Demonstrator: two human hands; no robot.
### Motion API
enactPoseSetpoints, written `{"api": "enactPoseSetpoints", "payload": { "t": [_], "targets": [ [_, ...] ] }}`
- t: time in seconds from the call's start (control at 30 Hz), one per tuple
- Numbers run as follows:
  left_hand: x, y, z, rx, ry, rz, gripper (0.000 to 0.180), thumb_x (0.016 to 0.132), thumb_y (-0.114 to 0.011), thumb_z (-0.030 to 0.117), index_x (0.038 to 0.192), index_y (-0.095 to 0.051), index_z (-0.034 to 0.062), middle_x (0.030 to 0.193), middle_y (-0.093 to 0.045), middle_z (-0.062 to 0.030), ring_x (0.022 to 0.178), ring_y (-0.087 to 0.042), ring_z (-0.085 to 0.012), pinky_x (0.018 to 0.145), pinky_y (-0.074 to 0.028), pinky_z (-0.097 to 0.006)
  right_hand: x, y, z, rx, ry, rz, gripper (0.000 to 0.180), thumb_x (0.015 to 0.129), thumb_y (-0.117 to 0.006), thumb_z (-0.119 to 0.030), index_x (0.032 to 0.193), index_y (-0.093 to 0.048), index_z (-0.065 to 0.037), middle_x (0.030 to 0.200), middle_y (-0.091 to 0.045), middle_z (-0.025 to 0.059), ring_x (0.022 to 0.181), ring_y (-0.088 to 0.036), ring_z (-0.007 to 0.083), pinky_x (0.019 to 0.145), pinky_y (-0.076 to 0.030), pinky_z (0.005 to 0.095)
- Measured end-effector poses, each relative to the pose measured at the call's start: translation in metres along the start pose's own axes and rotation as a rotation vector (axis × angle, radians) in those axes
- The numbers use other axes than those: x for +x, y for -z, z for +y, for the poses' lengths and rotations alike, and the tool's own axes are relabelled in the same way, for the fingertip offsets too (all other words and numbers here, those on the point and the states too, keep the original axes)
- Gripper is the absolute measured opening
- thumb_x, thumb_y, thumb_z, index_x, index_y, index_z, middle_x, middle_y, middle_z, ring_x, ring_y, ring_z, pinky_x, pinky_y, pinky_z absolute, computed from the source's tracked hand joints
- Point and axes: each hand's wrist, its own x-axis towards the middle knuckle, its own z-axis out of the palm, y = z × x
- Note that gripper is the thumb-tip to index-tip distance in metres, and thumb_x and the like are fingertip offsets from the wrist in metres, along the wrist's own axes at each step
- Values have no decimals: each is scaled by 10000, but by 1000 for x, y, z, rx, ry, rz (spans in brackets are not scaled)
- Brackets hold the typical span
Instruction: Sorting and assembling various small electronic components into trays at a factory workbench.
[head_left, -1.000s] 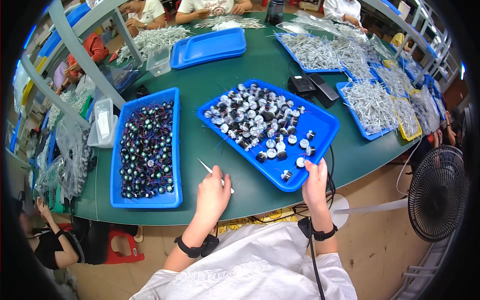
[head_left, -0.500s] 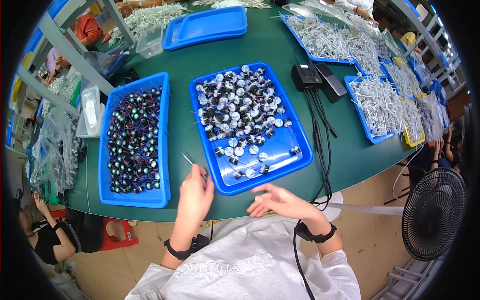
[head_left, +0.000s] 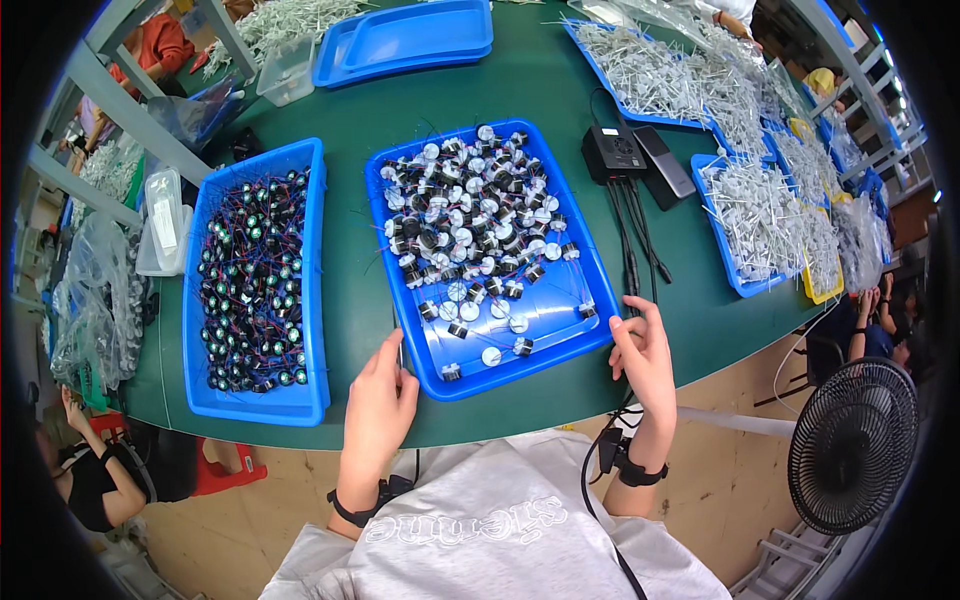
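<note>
Now both hands flank the middle blue tray (head_left: 560,330) of small round parts: left hand (head_left: 378,405) pinching a thin tool (head_left: 398,340) at its near-left corner, right hand (head_left: 645,362) open beside its right edge.

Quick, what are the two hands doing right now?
Left hand: fingers closed around a thin tool, at the left edge of the middle blue tray.
Right hand: open, holding nothing, by that tray's right corner.

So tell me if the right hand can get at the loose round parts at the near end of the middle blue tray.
Probably yes. The right hand rests at the tray's near right corner, and the loose round parts lie uncovered just inside the low rim.
</note>
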Motion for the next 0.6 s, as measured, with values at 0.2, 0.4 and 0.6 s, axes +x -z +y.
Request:
{"api": "enactPoseSetpoints", "payload": {
  "t": [0.2, 0.4, 0.6],
  "targets": [
    [5, 7, 4, 77, -34, -82, 518, 763, -511, -26, 1275, -441, 10, 681, -519, -159, 598, -547, -290, 611, -454, -376, 18, 1, 14, 80, 9, -50, 207, 875, -555, -27, 1035, -467, 70, 729, -591, 76, 575, -607, 131, 468, -493, 219],
    [14, 19, 2, 254, 7, -50, 579, 782, -428, -71, 1346, -383, 55, 908, -494, -222, 816, -530, -389, 737, -426, -445, 3, -12, 2, 82, -145, -198, 178, 869, -527, 0, 990, -453, 106, 692, -608, 125, 574, -644, 182, 503, -534, 253],
    [27, 14, 0, 209, 70, -34, 612, 770, -465, -63, 1357, -386, 92, 888, -494, -200, 810, -542, -365, 728, -446, -433, 15, -27, 10, 151, -40, -89, 243, 926, -483, -68, 1052, -479, 138, 708, -625, 142, 544, -643, 197, 488, -536, 266]
  ]
}}
